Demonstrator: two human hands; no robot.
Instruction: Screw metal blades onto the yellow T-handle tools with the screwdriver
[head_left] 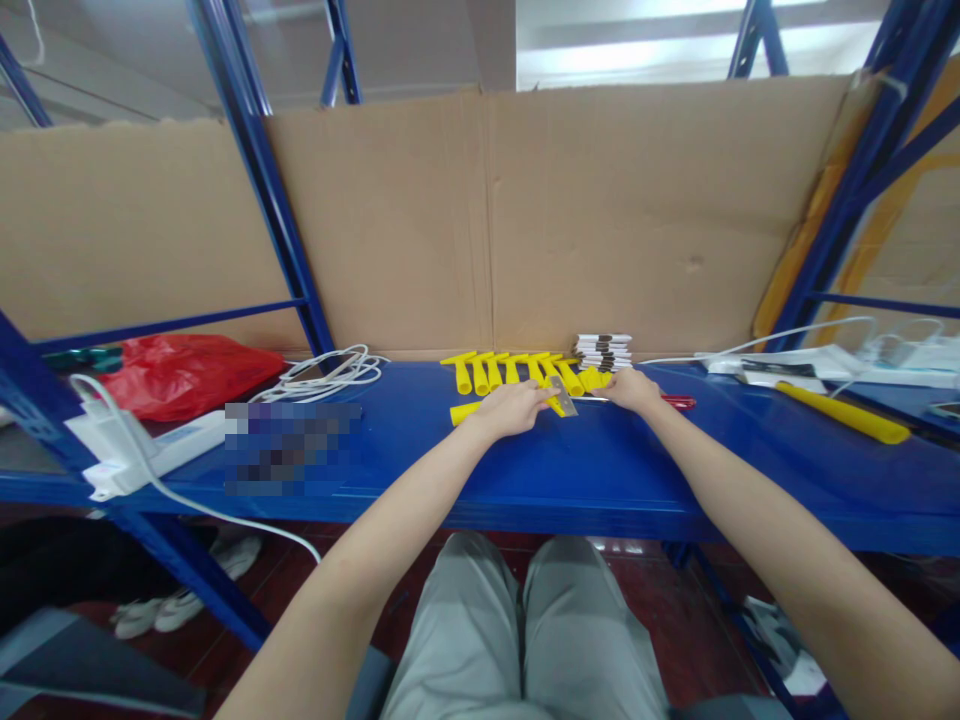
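Note:
My left hand (514,407) is closed on a yellow scraper (465,412); its handle end sticks out to the left and its flat metal blade (564,397) points right. Behind it, a row of several yellow scrapers (495,375) lies side by side on the blue shelf (420,460). At the right end of this row, my right hand (631,391) has its fingers bent down by yellow pieces (594,380); its fingertips are too small to make out. Beside that hand lies a screwdriver with a red handle (679,402). A stack of small white packs (602,350) stands behind.
On the left are a red plastic bag (195,375), a coiled white cable (341,372) and a white power strip (180,445). A long yellow tool (844,412) and another power strip (907,370) lie on the right. Cardboard (600,210) stands behind the shelf, between blue posts.

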